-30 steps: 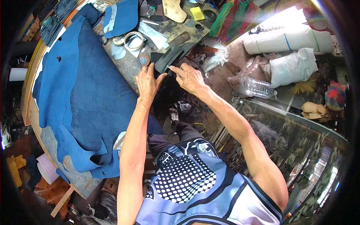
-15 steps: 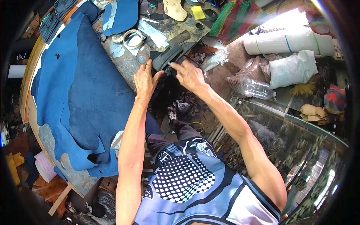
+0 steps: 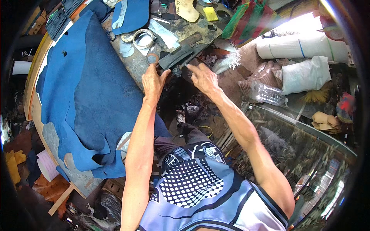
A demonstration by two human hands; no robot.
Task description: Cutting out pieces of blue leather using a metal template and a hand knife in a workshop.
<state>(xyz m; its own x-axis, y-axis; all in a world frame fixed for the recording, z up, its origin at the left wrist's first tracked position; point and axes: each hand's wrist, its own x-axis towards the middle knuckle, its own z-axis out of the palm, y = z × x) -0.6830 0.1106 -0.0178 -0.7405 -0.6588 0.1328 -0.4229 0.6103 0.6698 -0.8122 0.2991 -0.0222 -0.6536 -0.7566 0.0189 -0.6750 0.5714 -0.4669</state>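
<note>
A long dark block [image 3: 175, 57], flat-topped and worn, lies at the near corner of the cluttered workbench [image 3: 135, 71]. My left hand [image 3: 152, 81] is at its left end, with thumb and forefinger closed around that end. By the block's right side, my right hand [image 3: 204, 79] has its fingers bent and the forefinger pointing toward the block. Something small and pale shows at its fingertips, too small to name. Just behind the block rests a short brown wooden piece [image 3: 191, 39]. Close to my left fingertips lies a round grey disc [image 3: 152, 58].
A large blue leather hide [image 3: 104, 81] drapes over the bench's left side. Tape rolls [image 3: 143, 38], a blue cut panel [image 3: 131, 15] and a yellow sponge [image 3: 210, 14] lie farther back. At right are a white roll [image 3: 302, 49], a stuffed white sack [image 3: 306, 75], a plastic bottle [image 3: 269, 94] and a glass-topped case [image 3: 308, 129].
The whole view has shifted slightly, so the bench appears a little farther right. Both hands stay by the dark block, with little visible change in their grip.
</note>
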